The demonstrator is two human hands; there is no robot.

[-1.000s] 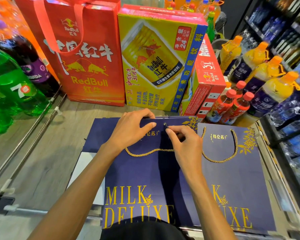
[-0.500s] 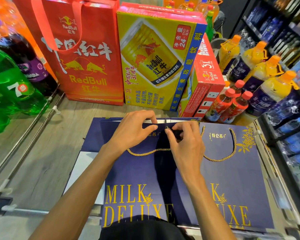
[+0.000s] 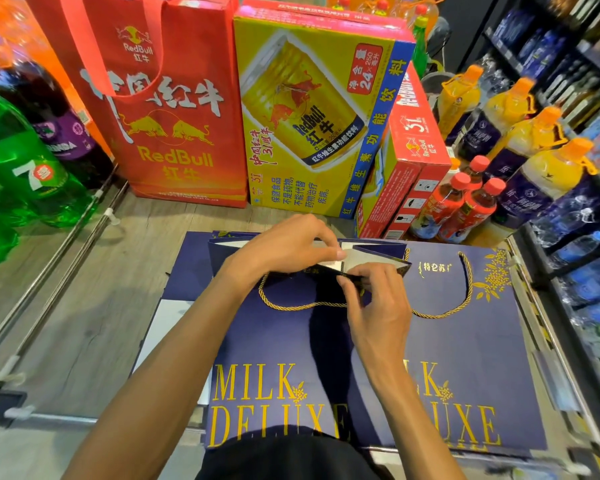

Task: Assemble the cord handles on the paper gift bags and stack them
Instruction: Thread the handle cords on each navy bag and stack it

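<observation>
A navy "MILK DELUXE" paper gift bag [image 3: 281, 344] lies flat on the wooden shelf, overlapping a second navy bag [image 3: 471, 341] to its right. A gold cord [image 3: 291, 304] loops across the near bag's front. My left hand [image 3: 284, 249] grips the bag's top rim and lifts it, showing the white inside. My right hand [image 3: 374, 296] pinches the front panel's edge near the rim, where the cord's end is hidden under my fingers. The right bag carries its own fitted gold cord handle [image 3: 465, 292].
A red RedBull bag [image 3: 167, 109] and yellow RedBull cartons [image 3: 312, 112] stand right behind the bags. Green soda bottles [image 3: 25, 168] sit at the left, red-capped bottles [image 3: 461, 206] and orange-capped bottles [image 3: 520, 133] at the right. A metal shelf rail [image 3: 49, 292] runs along the left.
My left hand has lifted the bag's top rim open, exposing the white inside. My right hand has moved down onto the front panel's edge.
</observation>
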